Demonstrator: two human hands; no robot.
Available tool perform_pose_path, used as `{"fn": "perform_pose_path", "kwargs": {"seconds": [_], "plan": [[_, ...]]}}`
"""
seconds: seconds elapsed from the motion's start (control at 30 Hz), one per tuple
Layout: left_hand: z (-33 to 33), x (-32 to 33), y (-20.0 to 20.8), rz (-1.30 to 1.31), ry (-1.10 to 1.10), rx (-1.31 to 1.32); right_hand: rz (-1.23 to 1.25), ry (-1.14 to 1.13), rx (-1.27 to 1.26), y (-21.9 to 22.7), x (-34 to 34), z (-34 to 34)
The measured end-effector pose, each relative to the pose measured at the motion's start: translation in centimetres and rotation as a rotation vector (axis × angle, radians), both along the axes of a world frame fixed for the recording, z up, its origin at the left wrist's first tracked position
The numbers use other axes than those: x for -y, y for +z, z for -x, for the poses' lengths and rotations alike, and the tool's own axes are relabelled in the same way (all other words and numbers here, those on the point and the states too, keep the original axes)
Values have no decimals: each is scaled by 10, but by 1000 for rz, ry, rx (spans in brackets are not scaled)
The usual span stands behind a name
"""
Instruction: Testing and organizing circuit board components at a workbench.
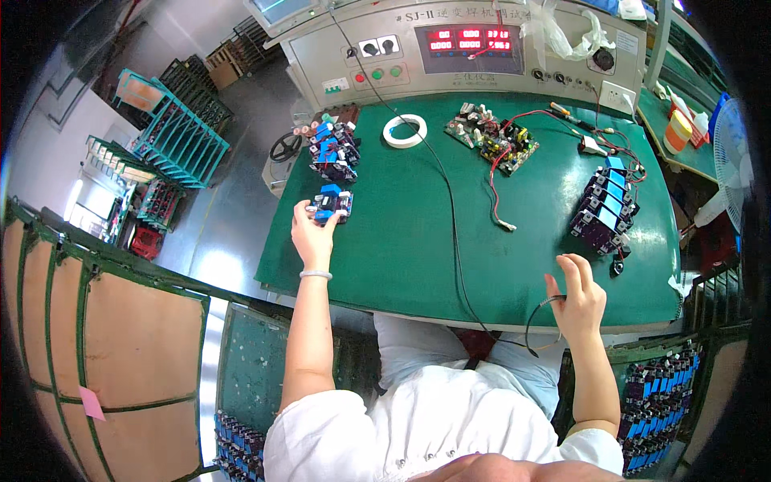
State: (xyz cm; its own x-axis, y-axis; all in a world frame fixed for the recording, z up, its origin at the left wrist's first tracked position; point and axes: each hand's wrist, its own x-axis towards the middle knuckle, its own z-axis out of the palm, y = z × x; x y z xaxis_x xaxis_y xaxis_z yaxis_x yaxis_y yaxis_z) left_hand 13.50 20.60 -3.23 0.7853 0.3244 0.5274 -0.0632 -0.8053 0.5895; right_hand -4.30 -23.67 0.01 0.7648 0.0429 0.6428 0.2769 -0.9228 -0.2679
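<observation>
At the left of the green table, my left hand (312, 237) grips a small circuit board (344, 202) with blue parts by its near edge, thumb and fingers on either side. The board is at table level; I cannot tell if it rests there. Just beyond it is a cluster of similar boards (336, 151). My right hand (584, 299) is over the table's near right edge with fingers apart. A thin black cable (530, 321) loops up to its thumb side, seeming to touch it. Beyond that hand stands a row of blue-and-black boards (606, 210).
A white tape roll (404, 132) and a larger wired circuit board (494, 140) lie toward the back. A long black cable (450, 201) crosses the green tabletop (393, 233). Behind stands a test panel (385, 60) with red displays. More boards (658, 402) sit in a rack at lower right.
</observation>
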Motion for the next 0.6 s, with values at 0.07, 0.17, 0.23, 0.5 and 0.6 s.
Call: {"fn": "perform_pose_path", "kwargs": {"seconds": [0.07,0.17,0.23,0.5,0.6], "plan": [[4,2,4,179,-77,-9,-9,13,-24,3,-2,1],[19,17,15,352,-154,-13,-17,-10,-51,3,1,5],[31,32,22,259,-289,32,-25,-30,-61,1,5,7],[54,132,52,411,-1263,-422,-117,-12,-17,1,-1,0],[44,183,53,390,-1497,-646,-139,1,-35,-1,1,6]]}}
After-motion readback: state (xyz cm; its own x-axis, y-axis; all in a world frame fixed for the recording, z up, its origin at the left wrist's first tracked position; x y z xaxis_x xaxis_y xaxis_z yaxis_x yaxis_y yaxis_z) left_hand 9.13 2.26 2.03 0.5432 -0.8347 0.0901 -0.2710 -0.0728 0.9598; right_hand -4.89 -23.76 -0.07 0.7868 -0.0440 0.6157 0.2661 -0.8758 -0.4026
